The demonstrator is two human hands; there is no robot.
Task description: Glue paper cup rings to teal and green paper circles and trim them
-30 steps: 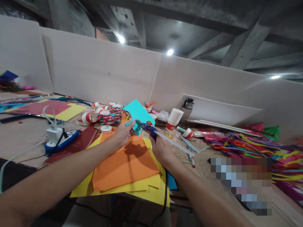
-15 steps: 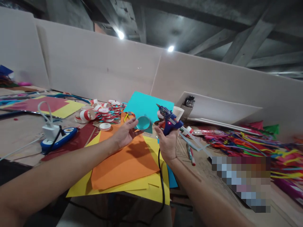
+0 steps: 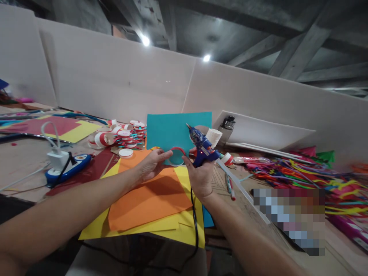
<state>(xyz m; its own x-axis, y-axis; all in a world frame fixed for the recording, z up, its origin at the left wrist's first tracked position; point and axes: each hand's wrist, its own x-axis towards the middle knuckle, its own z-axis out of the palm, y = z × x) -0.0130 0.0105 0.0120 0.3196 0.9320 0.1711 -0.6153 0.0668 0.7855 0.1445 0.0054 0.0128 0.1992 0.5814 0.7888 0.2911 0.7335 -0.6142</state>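
My left hand holds a teal paper sheet upright, with a red-rimmed paper ring pressed against its lower edge at my fingertips. My right hand is closed round a blue hot glue gun, nozzle tilted up and to the left, a glue stick trailing back from it. The right thumb reaches toward the ring. Both hands hover above orange paper and yellow paper on the table.
Several red-and-white cup rings lie behind the papers. A stack of paper cups and a dark bottle stand beyond the glue gun. A white charger on a blue power strip sits left. Colourful strips pile right. The gun's black cord hangs over the table edge.
The teal sheet has been raised from tilted to upright, facing me. The glue gun lifted off the work and now points up. The ring turned so that its red rim shows.
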